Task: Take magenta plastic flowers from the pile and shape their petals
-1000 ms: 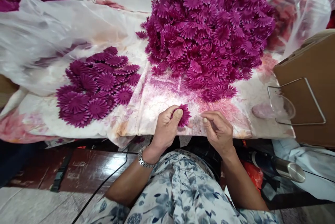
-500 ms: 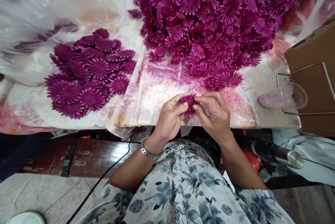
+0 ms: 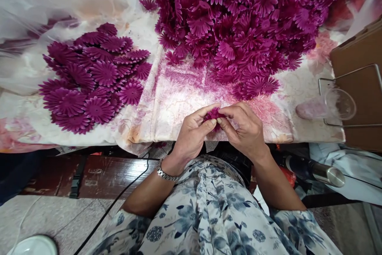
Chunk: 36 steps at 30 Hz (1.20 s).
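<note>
"Head view: what's pinched there?"
"A purple, thin-petalled flower (image 3: 213,114), over the cloth (image 3: 176,117) near its front edge; the left hand (image 3: 192,131) and right hand (image 3: 246,127) both nip it, thumb against fingers."
"Around it?"
"Creased, purple-stained fabric; a flattish pile of round blossoms (image 3: 103,74); a ragged, taller heap (image 3: 244,28); a clear, round-rimmed cup (image 3: 316,109) near stiff brown cardboard (image 3: 355,54)."
</note>
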Tool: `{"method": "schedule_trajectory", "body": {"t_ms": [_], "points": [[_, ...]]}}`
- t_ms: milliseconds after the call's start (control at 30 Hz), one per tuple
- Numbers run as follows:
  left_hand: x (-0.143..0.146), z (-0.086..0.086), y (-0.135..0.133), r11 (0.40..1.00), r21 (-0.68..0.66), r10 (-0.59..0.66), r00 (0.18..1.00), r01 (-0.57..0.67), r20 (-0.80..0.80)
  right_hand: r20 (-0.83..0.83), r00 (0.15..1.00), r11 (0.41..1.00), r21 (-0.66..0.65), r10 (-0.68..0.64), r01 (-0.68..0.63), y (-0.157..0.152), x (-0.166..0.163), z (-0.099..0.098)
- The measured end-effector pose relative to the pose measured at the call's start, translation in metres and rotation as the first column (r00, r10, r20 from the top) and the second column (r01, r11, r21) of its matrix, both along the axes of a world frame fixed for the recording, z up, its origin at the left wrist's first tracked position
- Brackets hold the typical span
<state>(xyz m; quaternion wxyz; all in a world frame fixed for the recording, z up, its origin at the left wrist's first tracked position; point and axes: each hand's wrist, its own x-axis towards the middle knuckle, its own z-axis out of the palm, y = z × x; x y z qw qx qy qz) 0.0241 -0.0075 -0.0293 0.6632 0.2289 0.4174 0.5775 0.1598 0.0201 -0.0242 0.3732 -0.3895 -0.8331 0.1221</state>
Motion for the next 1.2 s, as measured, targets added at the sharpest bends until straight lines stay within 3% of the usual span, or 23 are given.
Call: {"method": "schedule_trajectory", "body": {"t_ms": [367, 600, 700, 800, 867, 967, 1000, 1067, 1133, 1200], "points": [[-0.007, 0.000, -0.004, 0.997, -0.071, -0.004, 0.994, -0.004, -0.113, -0.082, 0.987, 0.989, -0.053, -0.139, 0.135, 0.001, 0.002, 0.003], [-0.009, 0.006, 0.000, 0.998, -0.038, 0.045, 0.986, -0.052, -0.161, -0.183, 0.960, 0.930, -0.339, -0.213, 0.142, -0.003, 0.002, 0.000], [-0.012, 0.008, 0.001, 0.994, -0.044, 0.097, 0.985, -0.104, -0.141, -0.238, 0.938, 0.905, -0.401, -0.253, 0.143, 0.000, 0.003, -0.003], [-0.014, 0.009, 0.001, 0.989, -0.053, 0.136, 0.985, -0.142, -0.102, -0.261, 0.912, 0.922, -0.311, -0.316, 0.230, 0.018, 0.015, 0.000], [-0.014, 0.010, 0.002, 0.990, -0.066, 0.121, 0.991, -0.125, -0.065, -0.253, 0.894, 0.928, -0.153, -0.369, 0.340, 0.035, 0.026, 0.006], [-0.012, 0.009, 0.002, 0.989, -0.091, 0.113, 0.993, -0.116, -0.040, -0.199, 0.873, 0.872, 0.121, -0.446, 0.474, 0.049, 0.035, 0.016], [-0.011, 0.009, 0.002, 0.988, -0.094, 0.117, 0.992, -0.121, -0.044, -0.177, 0.879, 0.864, 0.180, -0.443, 0.471, 0.048, 0.033, 0.019], [-0.010, 0.006, 0.002, 0.988, -0.082, 0.130, 0.990, -0.133, -0.051, -0.112, 0.941, 0.921, 0.194, -0.320, 0.337, 0.037, 0.023, 0.020], [-0.008, 0.005, 0.002, 0.990, -0.066, 0.122, 0.992, -0.124, -0.045, -0.035, 0.994, 0.989, 0.103, -0.102, 0.105, 0.021, 0.008, 0.016], [-0.006, 0.004, 0.002, 0.993, -0.059, 0.099, 0.994, -0.101, -0.034, 0.008, 0.999, 0.999, 0.004, 0.037, -0.037, 0.008, -0.006, 0.010]]}}
